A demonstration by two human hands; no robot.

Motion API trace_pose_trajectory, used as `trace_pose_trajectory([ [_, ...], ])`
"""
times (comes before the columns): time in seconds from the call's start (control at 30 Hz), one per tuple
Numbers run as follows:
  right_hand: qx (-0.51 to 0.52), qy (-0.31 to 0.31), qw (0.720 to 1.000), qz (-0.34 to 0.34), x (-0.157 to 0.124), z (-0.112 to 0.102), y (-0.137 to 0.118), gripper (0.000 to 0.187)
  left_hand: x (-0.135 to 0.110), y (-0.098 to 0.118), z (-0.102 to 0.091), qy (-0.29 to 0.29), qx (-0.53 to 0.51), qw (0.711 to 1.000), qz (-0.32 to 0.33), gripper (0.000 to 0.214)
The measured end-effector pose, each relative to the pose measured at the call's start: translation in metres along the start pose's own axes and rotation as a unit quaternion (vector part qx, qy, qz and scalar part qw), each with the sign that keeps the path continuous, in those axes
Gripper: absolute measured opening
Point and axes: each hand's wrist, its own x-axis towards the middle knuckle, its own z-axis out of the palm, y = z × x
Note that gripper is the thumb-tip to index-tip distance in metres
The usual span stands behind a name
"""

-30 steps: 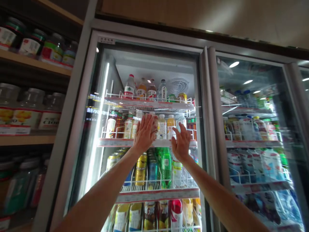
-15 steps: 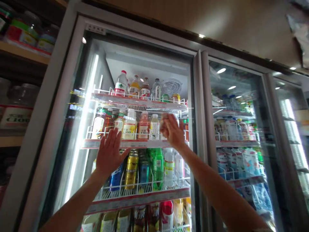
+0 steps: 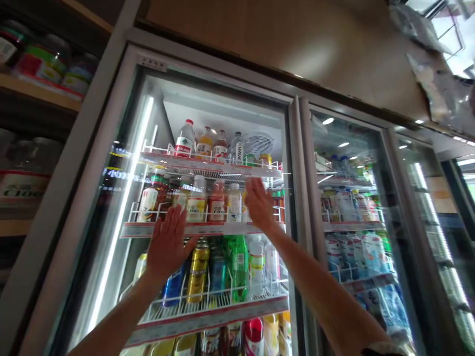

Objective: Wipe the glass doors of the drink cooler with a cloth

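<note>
A glass-fronted drinks fridge fills the view, and both my hands are raised flat against its glass door [image 3: 122, 148]. My left hand [image 3: 168, 244] is open, fingers stretched upward, in front of the second shelf's edge and the cans below it. My right hand [image 3: 260, 203] is open too, palm to the glass, higher and to the right, in front of bottles on the second shelf [image 3: 218, 228]. Neither hand holds anything. Behind the glass stand rows of bottles [image 3: 217, 202] and cans [image 3: 197, 272] on white wire shelves.
A second fridge door [image 3: 345, 222] adjoins on the right, with more doors beyond. Wooden shelves [image 3: 37, 91] with jars run along the left. A brown panel [image 3: 260, 44] sits above the fridges, and wrapped packages hang at the upper right.
My left hand slid down and left across the glass from the second shelf to below it. My right hand rose slightly. The view tilted upward and shifted right.
</note>
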Motion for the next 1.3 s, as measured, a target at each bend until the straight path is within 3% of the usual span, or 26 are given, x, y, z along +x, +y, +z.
trace_pose_trajectory([
  [0.1,-0.017,0.065,0.981,0.179,0.023,-0.008,0.043,0.05,0.0,0.001,0.001,0.004,0.007,1.0,-0.002,0.074],
  [0.17,0.0,0.075,0.979,0.189,0.043,-0.003,0.031,0.051,0.0,0.001,0.001,0.006,0.014,1.0,0.001,0.074],
  [0.2,0.015,0.067,0.985,0.16,0.05,0.002,0.011,0.052,0.0,0.001,0.001,0.008,0.017,1.0,0.004,0.074],
  [0.3,0.055,0.009,0.997,-0.046,0.05,0.016,-0.058,0.05,0.0,-0.001,0.0,0.013,0.025,0.999,0.015,0.073],
  [0.37,0.057,-0.033,0.982,-0.176,0.036,0.019,-0.075,0.048,0.0,-0.003,0.0,0.014,0.028,0.999,0.017,0.072],
  [0.4,0.051,-0.043,0.979,-0.191,0.027,0.016,-0.068,0.048,0.0,-0.003,0.0,0.014,0.027,0.999,0.017,0.072],
  [0.47,0.027,-0.038,0.993,-0.108,0.012,0.007,-0.027,0.05,0.0,-0.002,0.0,0.012,0.027,0.999,0.017,0.073],
  [0.57,-0.017,0.022,0.992,0.122,0.004,-0.009,0.049,0.051,-0.001,0.0,0.0,0.011,0.032,0.999,0.015,0.073],
  [0.6,-0.02,0.046,0.984,0.169,0.004,-0.011,0.062,0.053,-0.001,0.001,0.0,0.008,0.034,0.999,0.014,0.074],
  [0.67,-0.02,0.083,0.976,0.198,0.003,-0.01,0.058,0.054,-0.001,0.001,0.0,0.005,0.034,0.999,0.011,0.075],
  [0.73,-0.012,0.08,0.988,0.129,-0.005,-0.005,0.025,0.053,-0.001,0.0,0.0,0.004,0.029,1.0,0.012,0.075],
  [0.8,0.004,0.026,1.0,-0.016,-0.021,0.0,-0.008,0.05,-0.001,-0.001,0.0,0.005,0.019,1.0,0.01,0.074],
  [0.87,0.014,-0.025,0.994,-0.109,-0.04,0.0,-0.015,0.048,-0.001,-0.002,0.0,0.002,0.009,1.0,0.006,0.073],
  [0.9,0.012,-0.028,0.994,-0.102,-0.049,-0.001,-0.008,0.049,-0.001,-0.002,0.0,0.0,0.005,1.0,0.006,0.073],
  [1.0,-0.02,0.037,0.996,0.076,-0.072,-0.009,0.028,0.053,-0.002,0.001,-0.001,-0.004,-0.002,1.0,0.002,0.074],
  [1.07,-0.026,0.07,0.987,0.145,-0.081,-0.01,0.031,0.055,-0.001,0.002,-0.002,-0.008,-0.006,1.0,-0.003,0.075],
  [1.13,-0.004,0.052,0.995,0.089,-0.09,-0.008,0.008,0.055,0.0,0.003,-0.003,-0.016,-0.017,1.0,-0.011,0.074],
  [1.23,0.038,-0.033,0.994,-0.095,-0.105,-0.005,-0.032,0.051,0.0,0.001,-0.004,-0.018,-0.033,0.999,-0.017,0.072],
  [1.3,0.037,-0.057,0.99,-0.124,-0.115,-0.007,-0.03,0.049,-0.003,0.002,-0.004,-0.012,-0.03,0.999,-0.017,0.072],
])
